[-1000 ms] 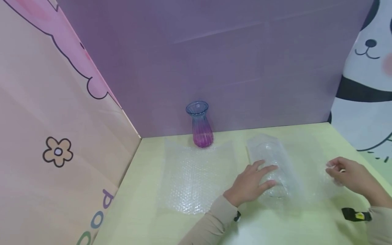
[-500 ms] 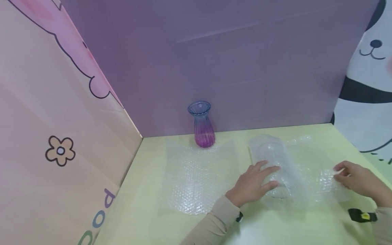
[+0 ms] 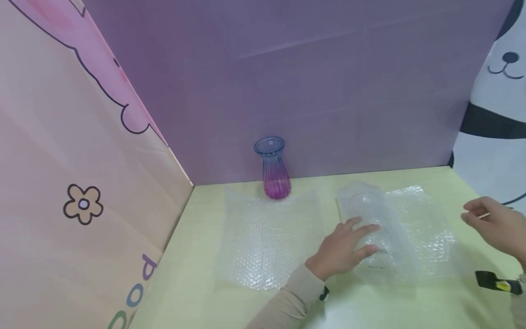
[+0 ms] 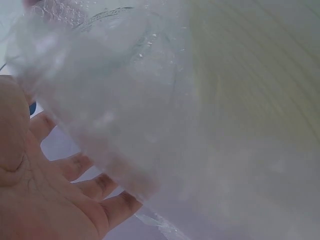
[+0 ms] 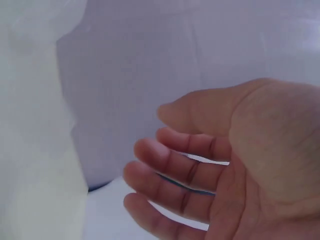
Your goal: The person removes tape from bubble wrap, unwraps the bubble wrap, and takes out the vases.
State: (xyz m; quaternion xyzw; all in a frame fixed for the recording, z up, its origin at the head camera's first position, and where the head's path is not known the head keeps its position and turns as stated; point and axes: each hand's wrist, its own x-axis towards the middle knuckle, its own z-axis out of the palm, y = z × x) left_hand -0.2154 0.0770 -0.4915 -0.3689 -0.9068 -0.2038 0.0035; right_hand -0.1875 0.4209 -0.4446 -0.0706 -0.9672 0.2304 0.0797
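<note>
Landmark = the blue-pink vase (image 3: 276,176) at the back of the table (image 3: 205,219). Nearer me and right of it: clear obj, prob glass (image 3: 377,240), lying under a layer of bubble wrap (image 3: 429,228). Exact shape's hard to tell thru the wrap; a curved rim shows in the L wrist view.

My L hand (image 3: 345,249), also right of the vase and nearer me, rests on the covered obj, fingers spread, not clenched. My R hand (image 3: 497,224) is farther right of the vase, past the wrap's outer edge; it's empty, fingers loosely bent, nothing pinched.

Step in hand, imo: steadying the obj while the wrap's loose part lies smoothed out. To do it well: L pressure light + even, esp. w/ glass underneath, just enough to stop rolling. Spread fingers suit that better than a tight grip. R hand ought to take the loose edge near its middle, thumb + fingertips, pull gently so it's taut w/o dragging the obj. Lumps or a skewed edge would prob make a sloppy wrap, so square it up first.

Spare bubble sheet (image 3: 267,242) lies flat directly nearer me than the vase; best not to snag it w/ my L sleeve.
</note>
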